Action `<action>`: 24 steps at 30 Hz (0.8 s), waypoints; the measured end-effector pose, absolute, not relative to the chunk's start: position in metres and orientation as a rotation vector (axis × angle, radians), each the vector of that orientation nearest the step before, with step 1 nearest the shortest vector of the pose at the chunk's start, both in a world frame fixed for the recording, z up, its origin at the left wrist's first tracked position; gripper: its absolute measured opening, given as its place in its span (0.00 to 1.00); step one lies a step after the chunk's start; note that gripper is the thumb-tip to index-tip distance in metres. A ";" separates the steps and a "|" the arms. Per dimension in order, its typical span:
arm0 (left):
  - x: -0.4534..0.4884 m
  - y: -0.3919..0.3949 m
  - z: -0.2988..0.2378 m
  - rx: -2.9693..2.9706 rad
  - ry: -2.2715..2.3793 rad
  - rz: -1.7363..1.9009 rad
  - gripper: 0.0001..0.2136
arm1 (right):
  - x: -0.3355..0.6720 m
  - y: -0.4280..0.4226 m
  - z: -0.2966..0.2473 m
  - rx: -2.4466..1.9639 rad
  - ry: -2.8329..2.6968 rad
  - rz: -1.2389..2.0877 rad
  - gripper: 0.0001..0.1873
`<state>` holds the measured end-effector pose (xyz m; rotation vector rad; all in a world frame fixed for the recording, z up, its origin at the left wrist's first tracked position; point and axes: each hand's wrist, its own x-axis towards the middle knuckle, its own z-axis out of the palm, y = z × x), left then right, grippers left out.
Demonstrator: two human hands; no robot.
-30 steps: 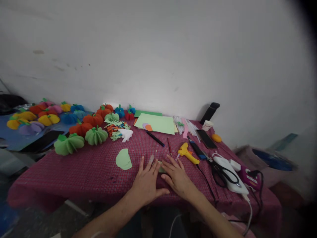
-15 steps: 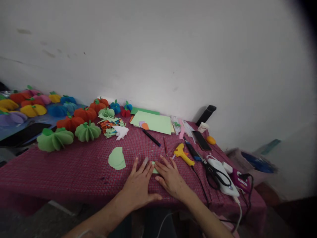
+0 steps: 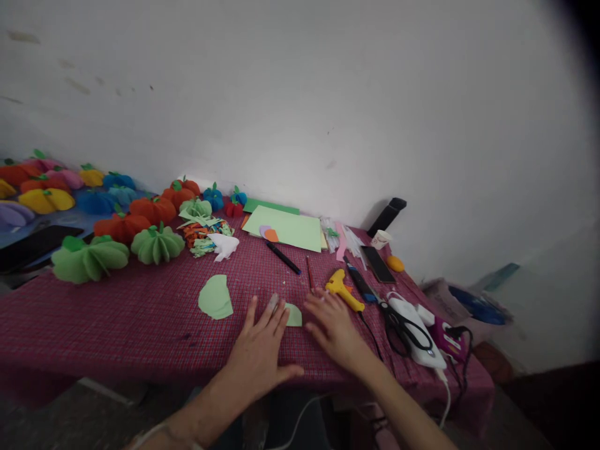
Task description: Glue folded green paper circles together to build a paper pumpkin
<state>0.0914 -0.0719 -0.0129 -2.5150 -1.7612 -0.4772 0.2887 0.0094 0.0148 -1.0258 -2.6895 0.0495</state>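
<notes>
Through the head camera I see the small pale-green paper piece (image 3: pixel 294 315) lying flat on the cloth-covered counter (image 3: pixel 126 319), between my two hands. The left hand (image 3: pixel 259 351) is at its left edge, the fingertips overlapping that side; the right hand (image 3: pixel 338 331) is just beside its right edge, with a strip of cloth showing between.

My left hand is palm down with fingers spread and thumb stretched out to the right, gripping nothing. My right hand is also open, palm down, its fingers loosely bent and pointing up and left; I make out nothing in its hold. Its fingertips reach the lower end of the red pencil (image 3: pixel 310 270), near the yellow glue gun (image 3: pixel 345 289), though I can't tell whether they touch the pencil. Both forearms angle inward from the lower edge. The larger pale-green paper (image 3: pixel 216 297) lies left of the left hand, apart from it.
</notes>
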 end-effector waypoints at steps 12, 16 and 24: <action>0.145 -0.090 -0.006 -2.335 -2.126 -0.311 0.27 | 0.354 0.086 0.002 -1.716 -2.584 -0.124 0.29; 0.145 -0.086 -0.011 -2.317 -2.149 -0.189 0.31 | 0.354 0.097 -0.003 -1.651 -2.639 -0.061 0.30; 0.143 -0.086 -0.018 -2.365 -2.108 -0.172 0.32 | 0.354 0.107 -0.007 -1.674 -2.602 -0.063 0.27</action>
